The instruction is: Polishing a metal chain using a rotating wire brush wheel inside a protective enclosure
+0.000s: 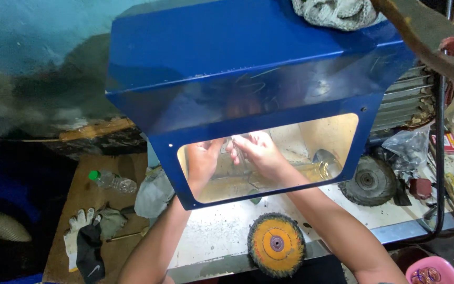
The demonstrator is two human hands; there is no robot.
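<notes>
Both my hands reach inside a blue metal hood [227,63] that has a lit window in its front. Seen through the window, my left hand [202,163] and my right hand [258,152] are closed together on a small shiny metal piece [236,152] held between them. A spinning polishing spindle [324,165] lies to the right inside the hood, apart from my hands. What exactly the piece is stays too small and glared to tell.
A yellow buffing wheel [276,243] lies on the white bench [222,231] in front. A dark wheel [368,181] and a motor [408,100] sit right. Gloves [88,239] and a plastic bottle [112,182] lie on a wooden board left. A rag [334,11] rests on the hood.
</notes>
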